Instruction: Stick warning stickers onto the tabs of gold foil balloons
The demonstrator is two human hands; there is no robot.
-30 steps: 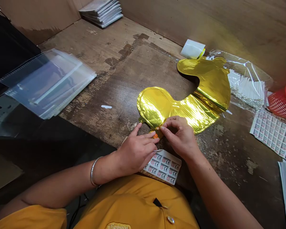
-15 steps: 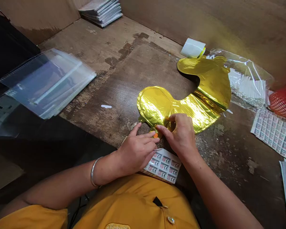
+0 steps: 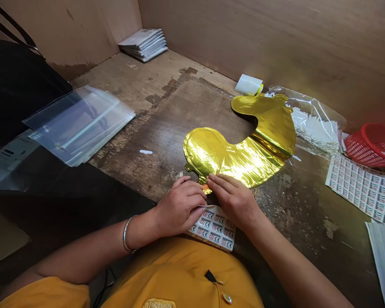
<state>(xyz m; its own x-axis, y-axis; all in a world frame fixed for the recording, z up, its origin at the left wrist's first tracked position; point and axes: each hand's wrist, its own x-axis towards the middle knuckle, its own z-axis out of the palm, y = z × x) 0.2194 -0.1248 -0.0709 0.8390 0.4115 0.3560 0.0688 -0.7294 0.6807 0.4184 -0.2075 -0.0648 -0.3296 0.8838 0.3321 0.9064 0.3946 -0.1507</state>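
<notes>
A flat gold foil balloon (image 3: 205,147), curved in shape, lies on the wooden table. At its near tail a small orange spot (image 3: 205,187) shows between my hands. My left hand (image 3: 179,207) is closed, with its fingertips curled beside that spot. Its thumb lies along a sheet of CE stickers (image 3: 213,229), which it appears to grip at the table's near edge. My right hand (image 3: 234,199) lies with fingers stretched out and fairly flat, its tips pressing the foil just right of the orange spot.
Clear plastic sleeves (image 3: 83,124) are piled at left. A stack of flat packets (image 3: 144,45) stands in the back corner. On the right are a bag of white sticks (image 3: 316,128), a red basket (image 3: 368,147) and another sticker sheet (image 3: 362,188). A white sliver (image 3: 146,152) lies on the table.
My right hand has gone from pinching the foil to lying flatter with its fingers stretched. My left fingers have curled in more. The camera view has shifted.
</notes>
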